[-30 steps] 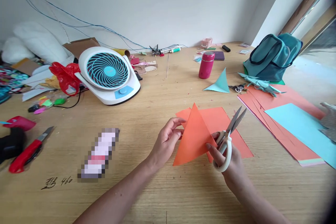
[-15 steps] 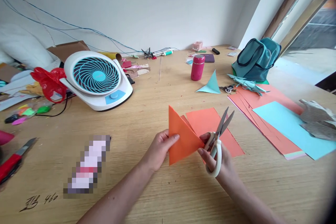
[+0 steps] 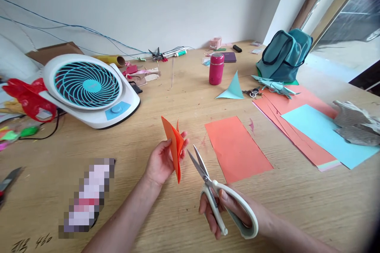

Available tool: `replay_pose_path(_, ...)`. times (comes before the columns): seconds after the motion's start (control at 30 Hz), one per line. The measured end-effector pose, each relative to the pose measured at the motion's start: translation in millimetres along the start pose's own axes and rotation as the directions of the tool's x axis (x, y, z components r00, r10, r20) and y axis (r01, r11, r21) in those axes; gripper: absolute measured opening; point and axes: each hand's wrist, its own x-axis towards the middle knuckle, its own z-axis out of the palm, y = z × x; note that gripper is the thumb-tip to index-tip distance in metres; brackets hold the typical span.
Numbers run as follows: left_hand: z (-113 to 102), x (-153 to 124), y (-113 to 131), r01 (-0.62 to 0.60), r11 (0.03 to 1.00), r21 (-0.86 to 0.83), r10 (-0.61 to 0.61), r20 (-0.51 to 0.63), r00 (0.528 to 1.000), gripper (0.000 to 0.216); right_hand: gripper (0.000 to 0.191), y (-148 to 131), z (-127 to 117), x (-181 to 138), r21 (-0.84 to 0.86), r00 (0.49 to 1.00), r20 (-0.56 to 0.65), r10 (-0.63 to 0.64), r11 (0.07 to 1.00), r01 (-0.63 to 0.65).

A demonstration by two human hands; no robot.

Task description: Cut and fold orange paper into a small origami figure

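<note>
Two hands | left grip [image 3: 160,163] pinches folded orange paper [image 3: 175,146] | right grip [image 3: 237,211] clasps scissors [image 3: 206,176]

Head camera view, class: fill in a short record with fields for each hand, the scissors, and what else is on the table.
Left hand: holds folded orange paper upright
Right hand: holds scissors by white handles
Blades: open, tips pointing toward the paper
Table: orange sheet lies flat, right of the blades
Farther back: fan, pink bottle, blue bag

Left hand [image 3: 162,162] pinches, fingers [image 3: 184,136] upright; right hand [image 3: 234,207] grips lower, knuckles curled.
</note>
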Motion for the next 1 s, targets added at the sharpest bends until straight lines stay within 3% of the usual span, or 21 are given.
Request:
replay_pose_path(0.27, -2, 1, -3, -0.040, 0.999, -0.009, 0.040, 0.013, 0.999, 0.022, 0.064, 0, 4, -1, -0.026, 0.993, 0.056, 0.108, 0.994, -0.107)
replay_pose_path(0.5, -1, 3, -4, -0.108, 0.994, 0.031, 0.109, -0.026, 0.994, 0.019, 0.067, -4, 7, 0, -0.056, 0.981, 0.030, 0.189, 0.981, -0.188)
replay_pose_path(1.0, -6, 5, -12, -0.257, 0.913, 0.316, 0.261, 0.030, 0.965, 0.033, 0.061, -8, 5, -1, 0.021, 0.992, -0.011, 0.122, 0.992, -0.122)
